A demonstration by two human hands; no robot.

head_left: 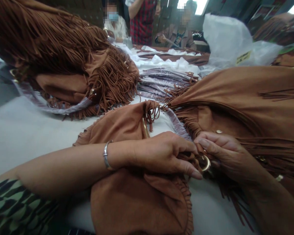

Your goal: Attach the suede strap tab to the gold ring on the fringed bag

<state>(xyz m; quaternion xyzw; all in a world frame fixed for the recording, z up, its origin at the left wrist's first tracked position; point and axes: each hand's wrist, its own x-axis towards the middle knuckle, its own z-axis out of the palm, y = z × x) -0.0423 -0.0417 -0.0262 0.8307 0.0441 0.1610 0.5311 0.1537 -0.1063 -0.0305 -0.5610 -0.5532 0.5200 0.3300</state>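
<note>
A brown suede bag (137, 199) with ruffled edges and a gold zipper (145, 127) lies on the white table (46, 137) in front of me. My left hand (166, 153), with a silver bangle on its wrist, reaches across the bag and pinches a brown strap end beside a gold ring (205, 163). On the ring's other side, my right hand (220, 150) is closed on the brown leather piece at the ring. A plastic-wrapped handle (178, 125) runs up behind my hands to the bag's top corner.
Fringed brown bags (63, 42) are piled at the left, and more (254, 94) lie at the right. Wrapped straps (161, 81) and clear plastic (227, 42) are farther back. Several people are beyond the table, one in a checked garment (142, 23).
</note>
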